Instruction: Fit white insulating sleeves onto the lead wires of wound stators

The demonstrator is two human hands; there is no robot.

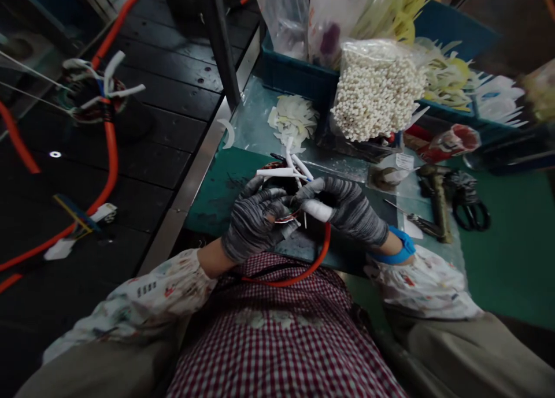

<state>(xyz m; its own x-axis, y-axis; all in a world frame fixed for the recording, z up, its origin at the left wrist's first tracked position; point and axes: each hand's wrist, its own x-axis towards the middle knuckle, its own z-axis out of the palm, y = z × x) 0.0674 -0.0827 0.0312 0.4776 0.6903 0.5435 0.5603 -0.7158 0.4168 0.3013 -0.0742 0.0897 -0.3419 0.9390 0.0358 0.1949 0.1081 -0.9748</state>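
Both my hands, in grey striped gloves, are at a ring-shaped motor stator [284, 218] with copper windings, by the near edge of the green bench. My left hand [255, 216] grips the stator from its left side, fingers curled over the rim. In my right hand [351, 204] is a roll of white thread or tape [318, 210], held beside the stator's right rim; the fingertips meet near the windings. White sleeves [277, 173] stick up from the stator's far side. An orange cable [326, 248] loops below my hands over the checked apron. The ring's inside is mostly hidden.
Pale insulation pieces [295, 118] lie behind the stator. A bag of white beaded cords [377, 92] leans on a blue bin [299, 74]. A hammer [440, 201] and black-handled scissors [472, 213] lie right. Another stator [93, 92] with orange cable sits left on dark slats.
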